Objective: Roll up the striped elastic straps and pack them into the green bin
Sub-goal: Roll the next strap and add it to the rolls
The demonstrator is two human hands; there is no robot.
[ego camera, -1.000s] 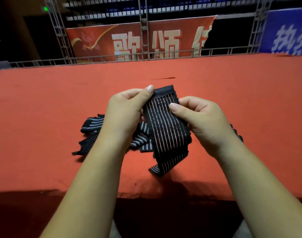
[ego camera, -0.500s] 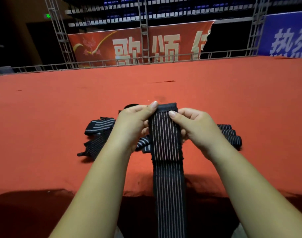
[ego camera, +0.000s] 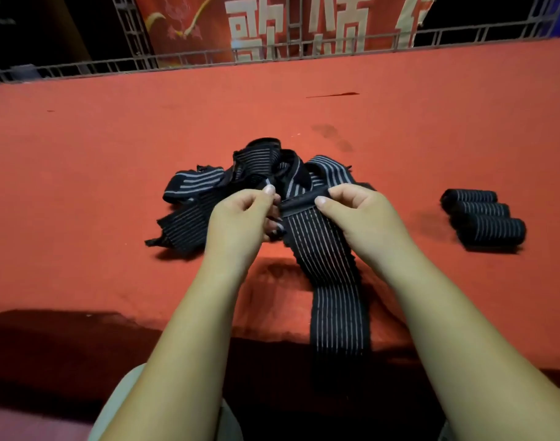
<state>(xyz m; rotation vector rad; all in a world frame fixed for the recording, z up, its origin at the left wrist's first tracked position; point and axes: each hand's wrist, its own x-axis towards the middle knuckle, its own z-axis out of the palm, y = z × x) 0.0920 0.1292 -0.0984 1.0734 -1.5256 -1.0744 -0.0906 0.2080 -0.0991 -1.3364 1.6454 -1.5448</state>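
Observation:
A black strap with thin white stripes [ego camera: 329,268] lies stretched toward me and hangs over the table's front edge. Its far end is folded into a small first turn. My left hand [ego camera: 240,224] pinches that turn at its left side, and my right hand [ego camera: 364,218] pinches it at the right. Behind my hands lies a loose heap of striped straps [ego camera: 240,179]. Three rolled straps [ego camera: 482,218] lie side by side at the right. No green bin is in view.
The table is covered in red cloth [ego camera: 81,173] with its front edge close to my body. A metal railing [ego camera: 304,49] and a red banner [ego camera: 288,23] stand behind the far edge.
The strap went from bunched up to pulled out straight, hanging over the edge. My hands lowered to the table and turned its far end over into a small fold.

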